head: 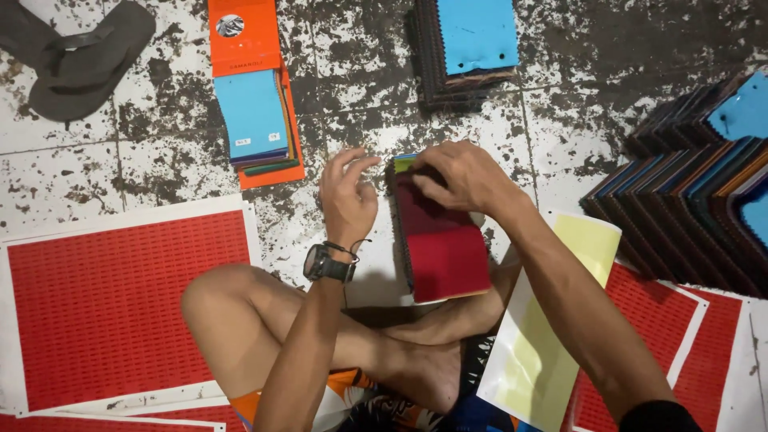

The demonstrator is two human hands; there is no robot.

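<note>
Seated on a stained tile floor [560, 64], a person's right hand [464, 178] pinches the top of a red fabric swatch stack [442, 248], apparently aligning it; the left hand [346, 196] hovers half-open beside. Squaring edges needs 2 hands.

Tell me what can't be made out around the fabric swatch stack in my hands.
Head view only:
- Top edge of the red fabric swatch stack: covered by the right hand.
- Left hand: contact with the stack unclear.
- Blue-topped swatch pile: cut off by the top edge.
- Dark swatch rows: cut off at right.
</note>
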